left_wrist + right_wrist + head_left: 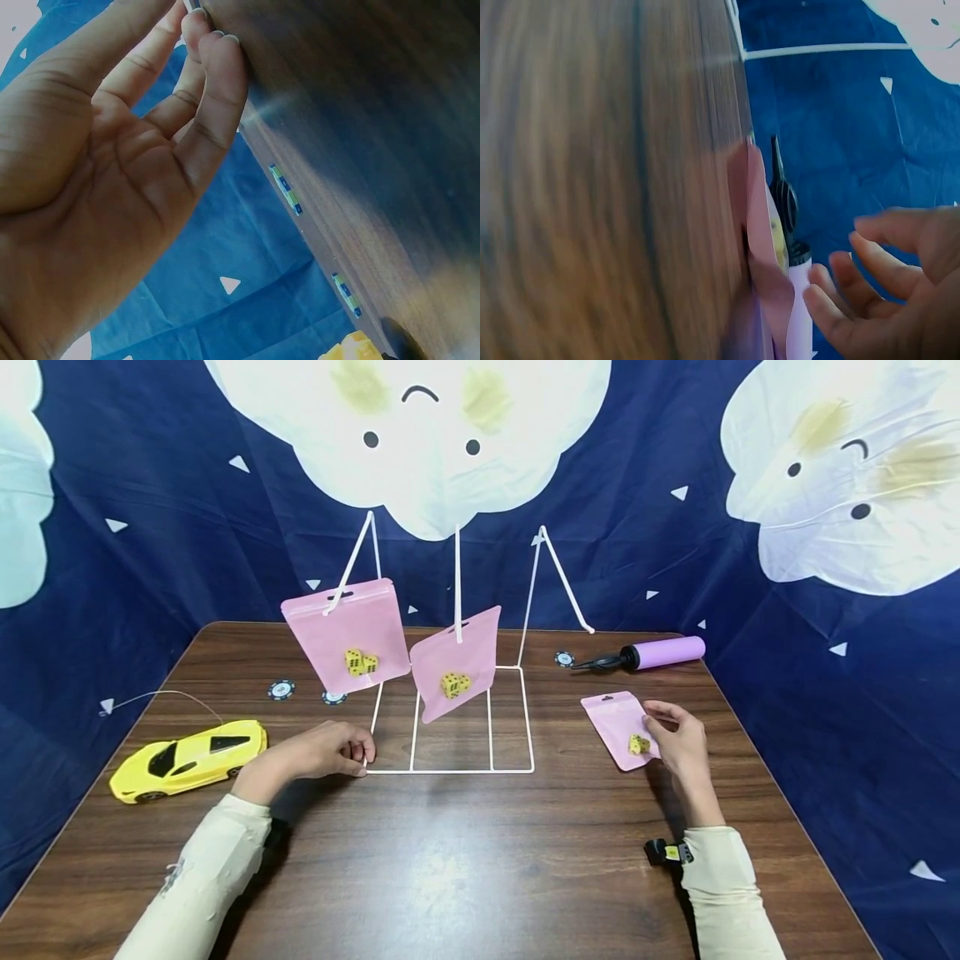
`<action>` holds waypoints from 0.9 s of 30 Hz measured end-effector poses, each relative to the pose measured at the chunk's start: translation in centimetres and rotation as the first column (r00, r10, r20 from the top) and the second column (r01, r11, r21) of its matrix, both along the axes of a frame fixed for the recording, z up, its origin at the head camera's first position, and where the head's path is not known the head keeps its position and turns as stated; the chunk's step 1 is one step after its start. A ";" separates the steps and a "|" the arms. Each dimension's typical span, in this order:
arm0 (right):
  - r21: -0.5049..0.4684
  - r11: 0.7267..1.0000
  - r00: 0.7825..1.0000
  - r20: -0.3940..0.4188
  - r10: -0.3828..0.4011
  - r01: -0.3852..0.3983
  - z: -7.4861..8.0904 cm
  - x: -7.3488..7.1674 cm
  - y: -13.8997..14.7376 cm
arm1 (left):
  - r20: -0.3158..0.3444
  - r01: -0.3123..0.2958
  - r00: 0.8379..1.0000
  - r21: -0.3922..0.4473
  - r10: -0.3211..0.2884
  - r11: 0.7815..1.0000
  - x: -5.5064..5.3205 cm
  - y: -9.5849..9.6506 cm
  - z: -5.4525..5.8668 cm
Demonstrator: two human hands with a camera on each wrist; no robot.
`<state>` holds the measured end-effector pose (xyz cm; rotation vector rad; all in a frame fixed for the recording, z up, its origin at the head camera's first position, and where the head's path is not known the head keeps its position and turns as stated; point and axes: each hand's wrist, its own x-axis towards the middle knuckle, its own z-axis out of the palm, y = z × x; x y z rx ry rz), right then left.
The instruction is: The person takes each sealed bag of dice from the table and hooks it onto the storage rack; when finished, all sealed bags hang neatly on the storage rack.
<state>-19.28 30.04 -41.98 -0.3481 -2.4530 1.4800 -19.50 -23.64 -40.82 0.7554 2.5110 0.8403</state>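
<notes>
My left hand (318, 752) pinches the front left corner of a white wire rack (457, 772); in the left wrist view its fingertips meet at a white rod. Two pink pouches hang from the rack's upper arms, the left pouch (330, 635) and the middle pouch (435, 660), each with yellow dice showing. The right arm of the rack bears nothing. A third pink pouch (611, 722) with yellow dice (638, 744) lies on the table. My right hand (684, 747) is at its right edge, fingers loosely bent and apart from the pouch in the right wrist view.
A yellow toy car (195, 758) stands to the left of my left arm. Poker chips, one of them a blue chip (281, 690), lie on the wooden table (465, 860). A purple hand pump (667, 652) lies at the back right, before a dark blue curtain (630, 460).
</notes>
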 end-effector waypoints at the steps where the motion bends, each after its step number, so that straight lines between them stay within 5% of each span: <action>1: 0.020 1.000 1.000 0.017 0.014 -0.014 0.0 0.0 0.2 | 0.000 0.000 1.000 -0.001 0.000 1.000 0.0 0.0 0.0; 12: 0.161 0.987 0.993 0.115 -0.014 -0.005 0.2 0.0 2.6 | -0.016 0.010 1.000 0.005 -0.009 1.000 0.0 -0.2 0.1; 27: 0.052 0.994 0.962 0.261 0.076 -0.092 -0.4 -0.2 4.1 | -0.007 0.008 1.000 0.001 -0.008 1.000 -0.2 0.0 -0.2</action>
